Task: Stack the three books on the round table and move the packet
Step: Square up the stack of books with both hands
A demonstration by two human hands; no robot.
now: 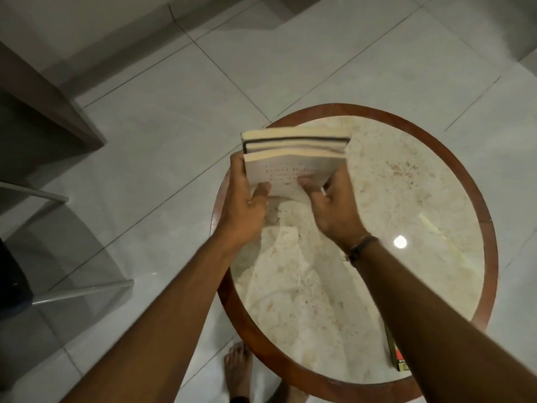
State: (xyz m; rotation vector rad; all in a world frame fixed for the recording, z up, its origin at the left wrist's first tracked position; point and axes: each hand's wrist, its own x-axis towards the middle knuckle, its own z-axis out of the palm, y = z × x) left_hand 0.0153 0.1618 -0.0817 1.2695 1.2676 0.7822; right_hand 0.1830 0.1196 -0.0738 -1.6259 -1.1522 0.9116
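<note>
— Three books [295,152], are they stacked?
— Yes, held together as one tilted stack over the far left part of the round table [476,199], page edges facing up.
— Who holds them?
— Both hands. The left hand [244,199] grips the stack's left side, thumb on the near cover; the right hand [334,205] grips the right side, thumb on that cover too.
— And the packet [398,359]?
— Near the table's close right edge, partly hidden by the right forearm.
</note>
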